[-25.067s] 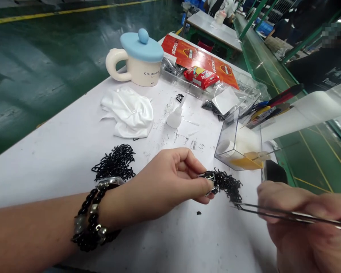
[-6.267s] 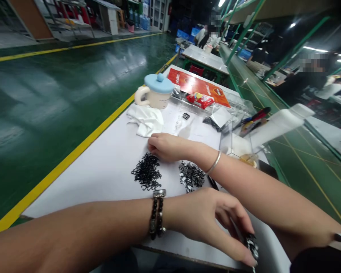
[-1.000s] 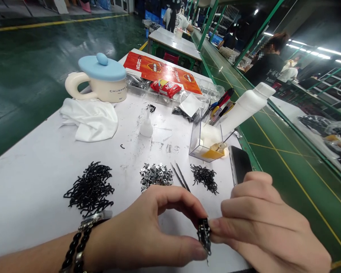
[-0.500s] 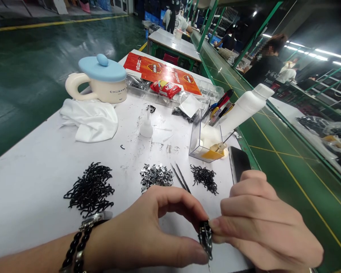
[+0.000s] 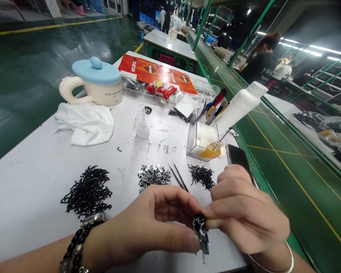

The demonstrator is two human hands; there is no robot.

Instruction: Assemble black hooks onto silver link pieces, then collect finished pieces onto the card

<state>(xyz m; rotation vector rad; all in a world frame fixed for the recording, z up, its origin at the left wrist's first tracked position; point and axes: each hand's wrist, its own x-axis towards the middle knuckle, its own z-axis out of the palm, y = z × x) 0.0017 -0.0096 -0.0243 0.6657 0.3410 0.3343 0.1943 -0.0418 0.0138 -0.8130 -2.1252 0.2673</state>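
Near the table's front edge, my left hand (image 5: pixel 156 223) pinches a small black-and-silver metal piece (image 5: pixel 200 231) between thumb and index finger. From the right, my right hand (image 5: pixel 244 208) pinches at the upper end of the same piece; its fingertips partly hide what they grip. The piece hangs tilted, with thin pointed ends downward. Beyond my left hand are a heap of small silver-and-black metal parts (image 5: pixel 155 177) and a pair of tweezers (image 5: pixel 178 177). A pile of curved black pieces (image 5: pixel 86 193) lies left, and a smaller pile of black pieces (image 5: pixel 201 176) lies right.
A white cloth (image 5: pixel 85 123) lies beside a lidded mug (image 5: pixel 102 93) at the back left. A small squeeze bottle (image 5: pixel 143 131) stands mid-table. To the right are a clear box (image 5: pixel 191 140), a white bottle (image 5: pixel 241 104) and a dark phone (image 5: pixel 238 157). People sit farther off.
Both hands have shifted slightly left with the metal piece, and its lower pointed ends show more. My right wrist with a bracelet has come into view. The camera view has moved a little.
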